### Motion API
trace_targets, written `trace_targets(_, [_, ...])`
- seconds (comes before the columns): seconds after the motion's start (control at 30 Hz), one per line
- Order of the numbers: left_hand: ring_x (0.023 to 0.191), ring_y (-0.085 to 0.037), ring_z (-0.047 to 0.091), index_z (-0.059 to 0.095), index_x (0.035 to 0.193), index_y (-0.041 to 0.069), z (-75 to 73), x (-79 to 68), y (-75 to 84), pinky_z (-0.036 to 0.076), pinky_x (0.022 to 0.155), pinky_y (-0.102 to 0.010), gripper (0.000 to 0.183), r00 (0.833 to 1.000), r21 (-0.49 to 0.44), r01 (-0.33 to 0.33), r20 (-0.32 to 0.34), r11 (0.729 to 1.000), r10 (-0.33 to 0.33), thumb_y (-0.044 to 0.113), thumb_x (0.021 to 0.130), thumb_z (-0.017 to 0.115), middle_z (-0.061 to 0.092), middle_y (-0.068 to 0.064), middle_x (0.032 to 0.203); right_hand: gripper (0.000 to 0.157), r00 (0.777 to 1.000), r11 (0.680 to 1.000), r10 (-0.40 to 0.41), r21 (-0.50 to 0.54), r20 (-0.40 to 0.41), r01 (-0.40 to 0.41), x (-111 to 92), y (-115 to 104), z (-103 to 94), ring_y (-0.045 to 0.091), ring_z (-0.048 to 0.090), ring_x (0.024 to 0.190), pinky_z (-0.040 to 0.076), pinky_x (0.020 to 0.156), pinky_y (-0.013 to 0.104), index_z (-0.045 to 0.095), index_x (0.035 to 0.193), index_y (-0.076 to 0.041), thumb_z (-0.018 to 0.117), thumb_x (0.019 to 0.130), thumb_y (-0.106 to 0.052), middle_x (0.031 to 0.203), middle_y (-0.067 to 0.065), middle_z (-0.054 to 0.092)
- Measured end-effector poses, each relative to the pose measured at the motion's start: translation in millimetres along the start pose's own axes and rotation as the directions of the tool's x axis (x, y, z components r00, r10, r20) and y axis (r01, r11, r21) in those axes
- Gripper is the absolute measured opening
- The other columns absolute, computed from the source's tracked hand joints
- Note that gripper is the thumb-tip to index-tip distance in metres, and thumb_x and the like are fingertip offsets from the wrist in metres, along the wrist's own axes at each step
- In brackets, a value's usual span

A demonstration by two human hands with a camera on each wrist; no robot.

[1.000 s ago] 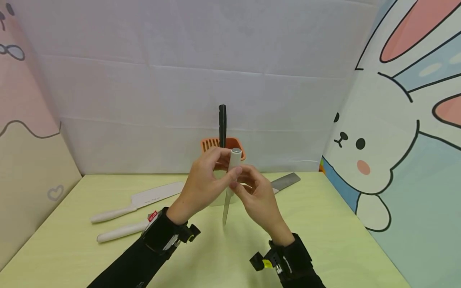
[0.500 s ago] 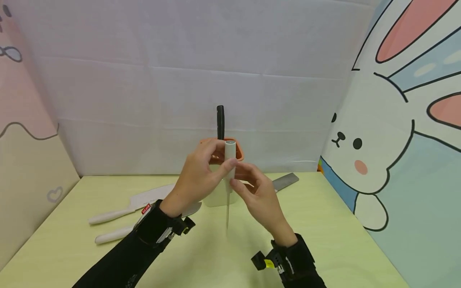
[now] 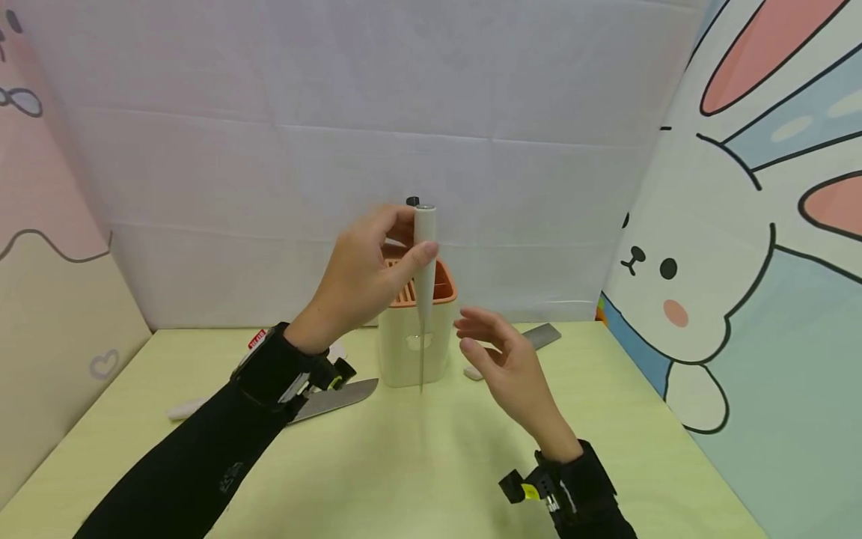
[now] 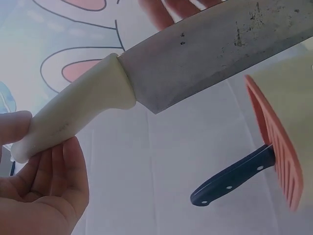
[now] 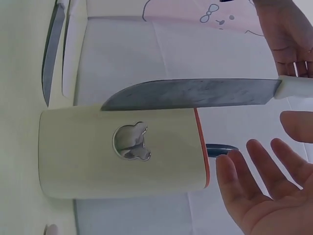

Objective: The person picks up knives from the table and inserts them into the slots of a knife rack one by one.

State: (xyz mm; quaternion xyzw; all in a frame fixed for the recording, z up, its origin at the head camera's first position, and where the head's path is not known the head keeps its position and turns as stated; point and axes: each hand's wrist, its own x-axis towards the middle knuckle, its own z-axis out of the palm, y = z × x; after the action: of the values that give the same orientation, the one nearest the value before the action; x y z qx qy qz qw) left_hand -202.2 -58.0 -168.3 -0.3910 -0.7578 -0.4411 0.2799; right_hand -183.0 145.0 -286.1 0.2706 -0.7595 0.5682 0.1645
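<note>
My left hand [image 3: 364, 262] pinches the white handle of a kitchen knife [image 3: 425, 254], thumb on one side and fingers on the other. The blade points straight down, edge-on in the head view, in front of a cream knife holder [image 3: 397, 359] with an orange slotted top. In the left wrist view the broad blade shows dark specks. A black-handled knife [image 4: 234, 176] stands in the holder's slots. To the right of the holder, my right hand [image 3: 508, 367] is held up with its fingers loosely bent, apart from the knife and holding nothing.
Left of the holder lies a knife with a bare blade [image 3: 340, 398], partly covered by my left sleeve. Behind it, a white handle end [image 3: 185, 409] shows. A grey blade [image 3: 541, 335] lies at the right, behind my right hand. A white sheet [image 3: 269, 172] hangs at the back.
My left hand has raised the knife in front of the holder. My right hand has let go of the knife and moved right and slightly down.
</note>
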Motion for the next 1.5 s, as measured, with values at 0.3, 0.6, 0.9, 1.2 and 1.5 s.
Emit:
trace_targets(0.3, [0.086, -0.015, 0.059, 0.056, 0.109, -0.003, -14.8, 30.0, 12.0, 0.051, 0.077, -0.025, 0.020, 1.000, 0.025, 0.026, -0.007, 0.999, -0.026, 0.006, 0.092, 0.063, 0.061, -0.010, 0.095, 0.036, 1.000, 0.998, -0.007, -0.066, -0.023, 0.005, -2, 14, -11.7, 0.031, 0.057, 0.108, 0.051, 0.087, 0.033, 0.052, 0.129, -0.002, 0.058, 0.094, 0.000, 0.117, 0.014, 0.060])
trace_targets(0.6, [0.084, -0.001, 0.056, 0.057, 0.113, 0.007, -21.4, 61.8, -17.8, 0.051, 0.078, -0.021, 0.025, 1.000, 0.084, -0.030, 0.000, 0.996, 0.030, 0.023, 0.094, 0.063, 0.059, 0.006, 0.095, 0.037, 0.999, 0.995, 0.003, -0.097, -0.033, -0.006, -2, 17, -15.7, 0.031, 0.057, 0.107, 0.052, 0.085, 0.031, 0.052, 0.130, -0.004, 0.059, 0.094, -0.001, 0.117, 0.013, 0.061])
trace_targets(0.9, [0.086, -0.003, 0.056, 0.057, 0.114, 0.008, -33.3, 83.4, -21.6, 0.050, 0.079, -0.022, 0.029, 1.000, 0.130, 0.004, -0.031, 0.992, 0.000, 0.028, 0.094, 0.063, 0.060, 0.006, 0.096, 0.036, 1.000, 0.994, -0.002, -0.108, -0.027, -0.001, -2, 18, -14.8, 0.024, 0.058, 0.106, 0.052, 0.085, 0.031, 0.053, 0.129, -0.004, 0.060, 0.094, -0.002, 0.116, 0.011, 0.061])
trace_targets(1.2, [0.087, -0.005, 0.056, 0.057, 0.116, 0.008, -38.6, 100.1, -25.1, 0.048, 0.079, -0.022, 0.029, 0.998, 0.143, 0.031, -0.058, 0.989, -0.023, 0.026, 0.094, 0.063, 0.060, 0.004, 0.099, 0.035, 0.999, 0.994, -0.008, -0.112, -0.033, 0.004, -2, 18, -11.7, 0.030, 0.058, 0.106, 0.052, 0.084, 0.032, 0.053, 0.127, -0.002, 0.060, 0.093, 0.000, 0.115, 0.013, 0.061])
trace_targets(1.5, [0.086, -0.006, 0.057, 0.057, 0.115, 0.009, -40.4, 107.6, -28.9, 0.048, 0.077, -0.023, 0.029, 0.998, 0.173, 0.039, -0.061, 0.984, -0.029, 0.027, 0.093, 0.064, 0.060, 0.003, 0.099, 0.035, 0.999, 0.992, 0.002, -0.124, -0.041, -0.007, -2, 19, -11.2, 0.023, 0.058, 0.105, 0.052, 0.084, 0.042, 0.054, 0.128, -0.004, 0.060, 0.093, -0.001, 0.115, 0.012, 0.061])
